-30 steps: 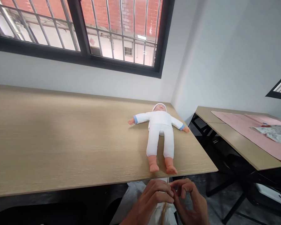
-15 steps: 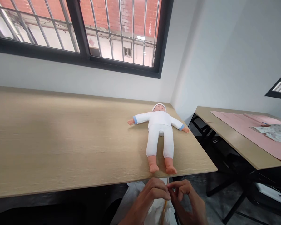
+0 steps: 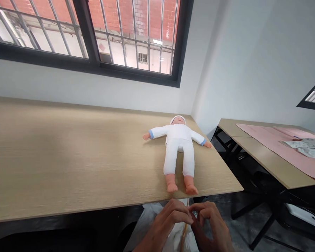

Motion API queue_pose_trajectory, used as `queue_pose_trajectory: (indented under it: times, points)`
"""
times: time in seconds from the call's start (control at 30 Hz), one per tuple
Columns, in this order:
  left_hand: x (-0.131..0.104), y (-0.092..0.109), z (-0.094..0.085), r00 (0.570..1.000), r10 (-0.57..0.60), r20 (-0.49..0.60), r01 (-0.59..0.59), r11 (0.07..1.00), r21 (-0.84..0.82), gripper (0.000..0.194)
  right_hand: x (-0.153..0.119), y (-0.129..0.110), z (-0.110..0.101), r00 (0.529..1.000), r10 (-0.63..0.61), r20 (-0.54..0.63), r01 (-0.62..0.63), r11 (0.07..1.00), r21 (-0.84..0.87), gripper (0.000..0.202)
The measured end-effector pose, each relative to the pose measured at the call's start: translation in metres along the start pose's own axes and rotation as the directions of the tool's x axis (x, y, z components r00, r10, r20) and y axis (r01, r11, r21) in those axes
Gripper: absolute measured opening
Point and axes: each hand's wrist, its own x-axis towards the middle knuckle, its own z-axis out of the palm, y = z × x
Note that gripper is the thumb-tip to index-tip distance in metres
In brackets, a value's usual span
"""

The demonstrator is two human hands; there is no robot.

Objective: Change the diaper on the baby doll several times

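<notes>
Both hands had shifted slightly toward the left since a second earlier, and the right hand's (image 3: 211, 220) fingertips had drawn in closer to the left hand (image 3: 170, 218); the doll had kept its place. The fingers of both hands were curled, their tips meeting beneath the near edge of the pale wood-grain surface (image 3: 68, 150), over a thin amber-coloured cord (image 3: 184, 235). Whether they pinched the cord or some smaller thing could not be told. The cord ran down between the hands, in front of crumpled white sheeting (image 3: 147, 218). On the surface, toward its right end, a baby doll in white clothes with blue cuffs (image 3: 179, 134) lay on its back, arms spread and bare feet near the edge. Behind rose a white wall (image 3: 238, 70) with a dark-framed, barred window (image 3: 93, 63), red brick showing outside. To the right stood a second pale wooden table (image 3: 274, 166), partly covered by a pink cloth (image 3: 271, 138) bearing a rumpled, patterned white garment-like fabric (image 3: 309, 147).
</notes>
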Motion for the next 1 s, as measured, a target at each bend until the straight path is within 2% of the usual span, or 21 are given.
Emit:
queue_pose_trajectory:
  times: [0.13, 0.33, 0.47, 0.6, 0.7, 0.87, 1.0]
  points:
    - [0.000, 0.002, 0.003, 0.999, -0.043, 0.017, 0.043, 0.999, 0.017, 0.024, 0.002, 0.002, -0.002, 0.996, -0.085, 0.004, 0.085, 0.994, -0.070, 0.023]
    - [-0.002, 0.001, 0.006, 0.998, -0.064, 0.017, 0.063, 0.996, 0.066, 0.026, 0.001, -0.001, 0.002, 0.996, -0.038, -0.076, 0.030, 0.994, -0.101, 0.018]
    - [-0.002, 0.001, 0.003, 1.000, -0.029, 0.006, 0.028, 0.997, 0.071, 0.043, 0.001, -0.001, -0.001, 0.997, -0.078, -0.006, 0.077, 0.992, -0.097, 0.017]
    - [-0.002, 0.002, 0.001, 1.000, -0.003, -0.012, 0.004, 0.995, 0.097, 0.046, -0.002, 0.003, -0.004, 0.986, -0.141, 0.085, 0.149, 0.983, -0.105, 0.018]
    - [-0.004, 0.001, 0.002, 0.999, -0.041, -0.004, 0.041, 0.994, 0.097, 0.050, 0.000, 0.004, -0.003, 0.979, -0.170, 0.116, 0.186, 0.972, -0.146, 0.017]
    - [-0.005, 0.004, 0.006, 0.988, -0.151, 0.015, 0.150, 0.987, 0.057, 0.047, 0.010, -0.003, 0.002, 0.980, -0.196, -0.030, 0.183, 0.953, -0.240, 0.022]
    - [-0.002, 0.005, 0.007, 0.991, -0.133, 0.015, 0.133, 0.991, 0.028, 0.045, 0.013, -0.005, 0.004, 0.976, -0.196, -0.093, 0.171, 0.959, -0.228, 0.025]
